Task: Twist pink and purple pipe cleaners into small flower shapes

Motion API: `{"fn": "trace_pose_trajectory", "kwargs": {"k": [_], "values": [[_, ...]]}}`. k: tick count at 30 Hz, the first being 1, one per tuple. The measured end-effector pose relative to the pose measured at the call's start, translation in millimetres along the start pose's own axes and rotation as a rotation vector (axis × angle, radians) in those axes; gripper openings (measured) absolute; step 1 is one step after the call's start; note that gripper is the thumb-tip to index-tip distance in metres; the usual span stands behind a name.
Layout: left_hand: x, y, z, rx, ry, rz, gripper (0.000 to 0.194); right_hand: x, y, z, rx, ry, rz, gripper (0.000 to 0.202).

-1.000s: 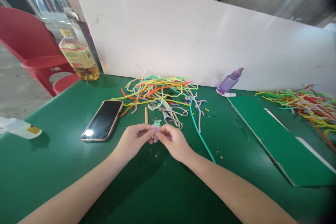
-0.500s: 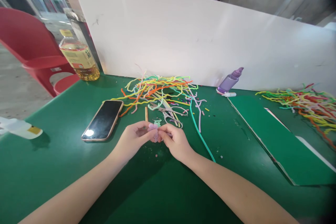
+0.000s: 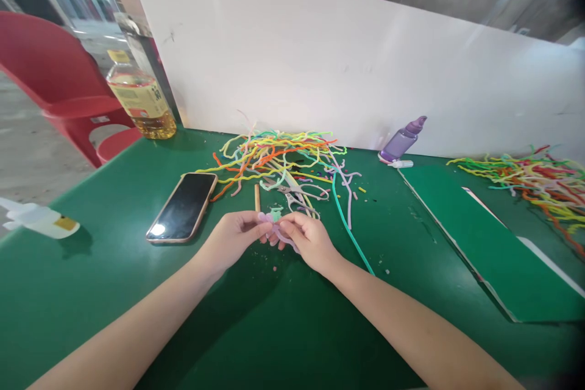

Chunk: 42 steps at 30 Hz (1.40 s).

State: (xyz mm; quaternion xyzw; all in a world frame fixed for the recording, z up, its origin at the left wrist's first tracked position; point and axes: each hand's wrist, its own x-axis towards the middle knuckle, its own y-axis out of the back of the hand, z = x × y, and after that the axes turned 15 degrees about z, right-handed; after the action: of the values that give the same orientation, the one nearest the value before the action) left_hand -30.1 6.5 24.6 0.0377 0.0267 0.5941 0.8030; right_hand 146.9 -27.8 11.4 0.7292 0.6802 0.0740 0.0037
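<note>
My left hand (image 3: 237, 236) pinches a bent lilac pipe cleaner (image 3: 286, 237) between thumb and fingers. From the other side my right hand (image 3: 308, 239) grips the same pipe cleaner, whose tail slants down under that hand. Fingertips hide part of the bend. A small pale-green twisted piece (image 3: 275, 213) shows just beyond the fingers; whether it is joined to the lilac one I cannot tell. Past the hands lie scissors (image 3: 301, 198) with light handles and a short tan stick (image 3: 257, 198). A teal pipe cleaner (image 3: 351, 228) runs beside my right wrist.
Behind is a heap of coloured pipe cleaners (image 3: 274, 155); another heap (image 3: 539, 186) lies far right. A phone (image 3: 183, 207), white squeeze bottle (image 3: 43, 221), oil bottle (image 3: 144, 103), purple bottle (image 3: 402, 141) and green board (image 3: 484, 244) surround the hands. A white panel (image 3: 292, 49) stands at the back.
The lilac pipe cleaner's tail now shows curving below my right hand, where before it was mostly hidden. Both hands stay together with slightly shifted fingers. The view has moved a little.
</note>
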Motion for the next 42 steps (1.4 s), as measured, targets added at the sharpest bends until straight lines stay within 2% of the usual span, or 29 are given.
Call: {"fn": "trace_pose_trajectory", "kwargs": {"k": [5,10,14,17,19,21,22,25,27,30,32,34,36,39,42], "values": [[0,-0.9,-1,-0.023,0.008,0.022,0.018,1,0,-4,0.127,-0.115,-0.087,0.025],[-1,-2.5,-1,0.000,-0.002,0.039,0.018,3,-3,-4,0.219,-0.218,-0.106,0.027],[-2,-3.6,0,0.005,-0.020,0.075,0.017,1,-3,-2,0.355,-0.408,-0.146,0.028],[-3,-2.3,2,0.005,-0.062,0.053,0.014,2,2,-4,0.499,-0.585,-0.313,0.025],[-4,-1.4,5,0.031,-0.131,0.024,0.012,3,6,-7,0.530,-0.611,-0.440,0.021],[-4,-1.5,7,0.049,-0.180,0.010,0.011,5,8,-9,0.454,-0.505,-0.456,0.021],[-5,-2.0,8,0.047,-0.180,0.012,0.011,6,8,-9,0.372,-0.396,-0.403,0.022],[-6,-4.7,11,-0.027,-0.105,0.062,0.022,5,8,-7,-0.024,0.062,-0.095,0.022],[-6,-6.1,12,-0.086,-0.025,0.083,0.030,3,8,-4,-0.310,0.368,0.061,0.020],[-7,-6.8,11,-0.043,0.088,-0.008,0.038,-1,8,2,-0.596,0.734,0.100,0.019],[-6,-6.9,10,0.022,0.127,-0.070,0.037,-4,9,6,-0.712,0.902,0.083,0.018],[-6,-7.1,8,0.037,0.150,-0.079,0.033,-5,10,9,-0.788,0.980,0.082,0.017],[-5,-7.2,7,0.007,0.164,-0.083,0.032,-6,12,9,-0.823,0.983,0.078,0.018],[-4,-6.1,7,-0.041,0.159,-0.103,0.028,-7,14,7,-0.816,0.926,0.054,0.022],[-1,-3.5,8,0.015,0.077,-0.106,0.024,-7,11,3,-0.721,0.798,0.058,0.022]]}}
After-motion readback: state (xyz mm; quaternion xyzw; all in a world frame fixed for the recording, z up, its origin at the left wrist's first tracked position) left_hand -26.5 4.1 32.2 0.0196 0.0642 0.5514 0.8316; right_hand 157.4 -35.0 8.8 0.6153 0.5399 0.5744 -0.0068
